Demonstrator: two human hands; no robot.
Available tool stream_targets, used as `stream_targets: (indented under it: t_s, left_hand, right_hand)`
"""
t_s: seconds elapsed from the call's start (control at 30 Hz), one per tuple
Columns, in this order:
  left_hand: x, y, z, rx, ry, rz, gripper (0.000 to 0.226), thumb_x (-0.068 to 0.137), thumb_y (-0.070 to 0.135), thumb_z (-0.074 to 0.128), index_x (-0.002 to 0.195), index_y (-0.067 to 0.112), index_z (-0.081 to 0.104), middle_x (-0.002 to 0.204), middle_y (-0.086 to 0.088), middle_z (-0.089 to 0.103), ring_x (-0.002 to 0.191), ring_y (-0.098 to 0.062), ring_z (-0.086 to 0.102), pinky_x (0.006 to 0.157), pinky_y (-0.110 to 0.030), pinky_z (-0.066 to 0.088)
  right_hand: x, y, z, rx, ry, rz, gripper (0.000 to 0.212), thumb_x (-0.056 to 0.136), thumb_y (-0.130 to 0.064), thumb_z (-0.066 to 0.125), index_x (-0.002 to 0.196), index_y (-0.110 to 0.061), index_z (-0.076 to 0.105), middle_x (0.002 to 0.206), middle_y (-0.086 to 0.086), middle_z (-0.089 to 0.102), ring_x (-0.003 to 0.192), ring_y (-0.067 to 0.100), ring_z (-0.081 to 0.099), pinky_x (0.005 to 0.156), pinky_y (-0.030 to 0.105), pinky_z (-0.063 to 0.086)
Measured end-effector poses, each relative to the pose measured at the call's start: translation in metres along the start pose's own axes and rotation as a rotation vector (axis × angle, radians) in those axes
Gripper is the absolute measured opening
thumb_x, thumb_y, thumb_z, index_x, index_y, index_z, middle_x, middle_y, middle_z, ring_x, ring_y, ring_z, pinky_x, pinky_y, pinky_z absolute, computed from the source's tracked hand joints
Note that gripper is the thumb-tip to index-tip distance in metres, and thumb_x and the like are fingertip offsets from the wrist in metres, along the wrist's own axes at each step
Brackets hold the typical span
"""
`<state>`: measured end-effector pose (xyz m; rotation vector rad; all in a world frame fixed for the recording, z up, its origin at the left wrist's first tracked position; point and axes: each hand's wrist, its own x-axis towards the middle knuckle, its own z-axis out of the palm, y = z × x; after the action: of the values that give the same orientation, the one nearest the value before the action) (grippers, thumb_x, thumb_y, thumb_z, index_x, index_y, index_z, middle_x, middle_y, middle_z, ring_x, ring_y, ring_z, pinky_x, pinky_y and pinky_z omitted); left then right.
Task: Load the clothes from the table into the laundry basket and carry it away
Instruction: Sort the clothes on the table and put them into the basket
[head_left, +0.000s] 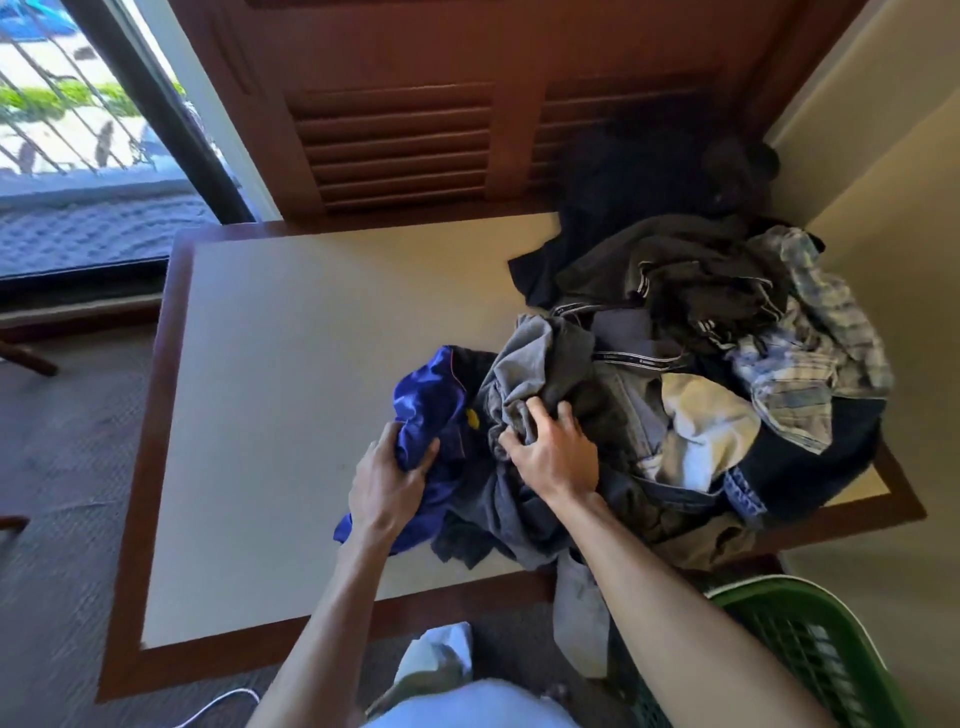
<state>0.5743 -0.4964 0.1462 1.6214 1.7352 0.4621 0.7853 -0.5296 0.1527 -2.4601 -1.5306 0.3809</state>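
A heap of clothes (691, 322) covers the right half of the cream-topped table (311, 364). At its near left edge lies a shiny blue garment (431, 400), and my left hand (387, 483) is shut on its lower fold. Beside it, my right hand (550, 452) grips a bunched grey garment (535, 358), fingers dug into the cloth. A grey leg of fabric hangs over the table's front edge. The green laundry basket (810, 644) stands on the floor at the lower right, partly cut off by the frame.
Plaid, white, denim and dark pieces make up the rest of the heap. A brown louvred wooden panel (395, 140) stands behind the table. A glass door (78, 104) is at the left. Grey carpet (62, 467) lies left of the table, with a white cable near my feet.
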Motion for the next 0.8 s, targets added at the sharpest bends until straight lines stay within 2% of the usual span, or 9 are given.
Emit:
stream_targets:
  t_s: [0.13,0.23,0.37,0.5,0.6,0.73,0.8]
  left_hand:
    - [-0.012,0.019,-0.013,0.077,0.071,0.131,0.036,0.095,0.059,0.052,0.111,0.028,0.057,0.095,-0.002,0.067,0.09,-0.032,0.064,0.07,-0.039,0.051]
    - [-0.032,0.042,-0.032,0.042,0.16,0.221,0.028,0.096,0.055,0.053,0.104,0.028,0.059,0.085,0.002,0.066,0.079,-0.029,0.063,0.064,-0.036,0.048]
    - [-0.076,0.084,-0.054,-0.06,0.275,0.38,0.024,0.092,0.047,0.06,0.085,0.024,0.054,0.072,0.004,0.059,0.064,-0.022,0.056,0.056,-0.037,0.046]
    - [-0.137,0.13,-0.062,-0.189,0.318,0.465,0.015,0.09,0.027,0.071,0.086,0.018,0.06,0.072,0.001,0.061,0.067,-0.023,0.059,0.06,-0.038,0.048]
    - [-0.185,0.165,-0.054,-0.252,0.32,0.56,0.017,0.089,0.032,0.072,0.089,0.019,0.062,0.074,0.001,0.064,0.069,-0.023,0.062,0.061,-0.034,0.049]
    - [-0.237,0.204,-0.02,-0.319,0.215,0.687,0.029,0.09,0.049,0.067,0.094,0.02,0.064,0.08,0.001,0.067,0.074,-0.024,0.065,0.065,-0.045,0.053]
    - [-0.26,0.22,0.003,-0.323,0.162,0.737,0.028,0.091,0.048,0.067,0.095,0.02,0.064,0.082,0.002,0.068,0.075,-0.021,0.065,0.066,-0.044,0.052]
  right_hand:
    - [-0.012,0.002,-0.015,0.101,0.043,0.008,0.044,0.083,-0.055,0.061,0.118,-0.028,0.061,0.111,0.008,0.057,0.09,0.037,0.065,0.065,0.041,0.051]
    - [-0.031,0.003,-0.038,0.203,0.109,-0.017,0.038,0.082,-0.052,0.062,0.111,-0.027,0.062,0.108,0.006,0.059,0.087,0.038,0.065,0.064,0.041,0.051]
    - [-0.07,0.008,-0.095,0.358,0.246,-0.109,0.028,0.081,-0.048,0.066,0.1,-0.028,0.062,0.1,0.003,0.061,0.084,0.034,0.065,0.064,0.041,0.053]
    - [-0.121,0.029,-0.164,0.45,0.396,-0.233,0.026,0.079,-0.046,0.069,0.092,-0.026,0.06,0.091,-0.001,0.058,0.079,0.026,0.063,0.062,0.043,0.053]
    - [-0.161,0.063,-0.212,0.462,0.469,-0.275,0.027,0.081,-0.047,0.067,0.092,-0.025,0.06,0.091,-0.002,0.056,0.079,0.023,0.061,0.065,0.042,0.052]
    - [-0.213,0.124,-0.252,0.394,0.598,-0.201,0.031,0.081,-0.051,0.064,0.097,-0.025,0.061,0.094,-0.002,0.056,0.081,0.022,0.061,0.065,0.04,0.053]
    - [-0.238,0.159,-0.262,0.366,0.665,-0.148,0.029,0.082,-0.049,0.066,0.096,-0.024,0.062,0.094,-0.002,0.057,0.08,0.021,0.061,0.065,0.041,0.053]
